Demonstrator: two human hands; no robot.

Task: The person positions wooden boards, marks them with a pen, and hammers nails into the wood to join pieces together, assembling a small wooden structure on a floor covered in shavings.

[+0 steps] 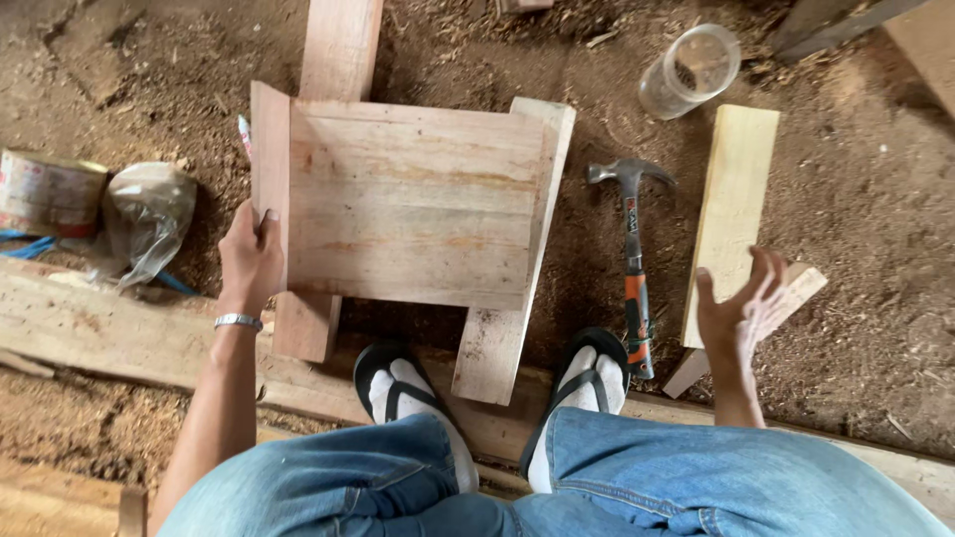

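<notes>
A wooden frame piece, a flat panel with a board leg on each side, lies on the sawdust floor in front of my feet. My left hand, with a metal bracelet on the wrist, grips the left leg board at its outer edge. My right hand hovers open with fingers spread, holding nothing, just above the lower end of a pale plank. A claw hammer with a black and orange handle lies on the floor between the frame and that plank, left of my right hand.
A clear plastic jar lies on its side at the top right. A crumpled plastic bag and a tin sit at the left. A long beam runs under my sandalled feet. Another board extends beyond the frame.
</notes>
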